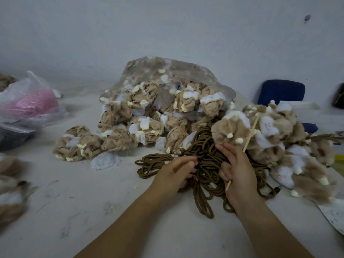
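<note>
Your one view comes from the camera on your head. It looks forward and down over the table [78, 198], facing the wall [167, 30] beyond its far edge. It sits close: your forearms enter from the bottom of the frame, and your left hand [174, 175] in the brown cords [206, 161] and your right hand [237, 171] round the wooden stick [250, 133] lie just below centre. The wide lens also takes in the clear bag [186, 69] mid-table and the blue chair [281, 92] past the right edge.

Cord tangle [204, 164] on table [93, 202], centre front. Big bag [186, 71] of fabric pieces behind it. Plush pile [283, 138] right, small bag [28, 105] far left.
</note>
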The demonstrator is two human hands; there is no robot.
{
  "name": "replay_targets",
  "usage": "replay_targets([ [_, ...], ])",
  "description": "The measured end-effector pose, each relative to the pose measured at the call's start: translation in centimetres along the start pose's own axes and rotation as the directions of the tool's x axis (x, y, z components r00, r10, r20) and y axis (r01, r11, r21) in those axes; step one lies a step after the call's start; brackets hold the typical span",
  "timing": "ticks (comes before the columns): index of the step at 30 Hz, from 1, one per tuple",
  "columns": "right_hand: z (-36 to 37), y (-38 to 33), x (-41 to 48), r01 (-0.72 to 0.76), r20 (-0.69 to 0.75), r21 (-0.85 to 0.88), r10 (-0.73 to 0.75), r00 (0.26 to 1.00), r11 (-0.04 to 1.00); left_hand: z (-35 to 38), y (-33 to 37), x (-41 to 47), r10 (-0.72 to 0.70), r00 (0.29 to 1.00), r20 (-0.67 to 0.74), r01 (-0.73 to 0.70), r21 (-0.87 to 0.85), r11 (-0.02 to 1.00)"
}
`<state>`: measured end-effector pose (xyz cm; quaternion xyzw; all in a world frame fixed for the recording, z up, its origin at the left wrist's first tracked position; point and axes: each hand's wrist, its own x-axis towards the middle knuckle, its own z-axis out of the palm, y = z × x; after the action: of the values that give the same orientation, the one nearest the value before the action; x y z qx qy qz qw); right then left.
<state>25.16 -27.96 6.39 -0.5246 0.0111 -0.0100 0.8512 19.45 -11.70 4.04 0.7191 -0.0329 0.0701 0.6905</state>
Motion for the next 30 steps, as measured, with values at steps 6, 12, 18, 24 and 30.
replay_targets([
  [6,0.0,0.4,-1.0,0.253,0.035,-0.468,-0.268,0.963,0.847,0.7,0.1,0.0,0.0,0.999,-0.032,0.007,0.21,0.978],
  [12,1.3,0.5,-1.1,0.123,0.184,-0.619,-0.008,0.983,0.776,1.2,-0.5,0.1,0.195,0.98,0.034,-0.188,0.472,0.861],
  [18,-1.4,-3.2,1.3,-0.132,-0.098,-0.199,0.114,0.989,0.971,1.2,-1.1,0.2,0.196,0.981,0.012,-0.179,0.466,0.867],
  [24,-3.4,-4.4,2.2,-0.088,-0.214,-0.126,0.06,0.975,0.988,1.1,-1.3,0.4,0.193,0.981,-0.001,-0.172,0.449,0.877],
  [30,-3.0,-1.7,1.0,-0.099,-0.133,-0.38,0.051,0.99,0.92,2.5,-0.7,0.8,0.338,0.941,0.02,-0.283,0.596,0.752],
])
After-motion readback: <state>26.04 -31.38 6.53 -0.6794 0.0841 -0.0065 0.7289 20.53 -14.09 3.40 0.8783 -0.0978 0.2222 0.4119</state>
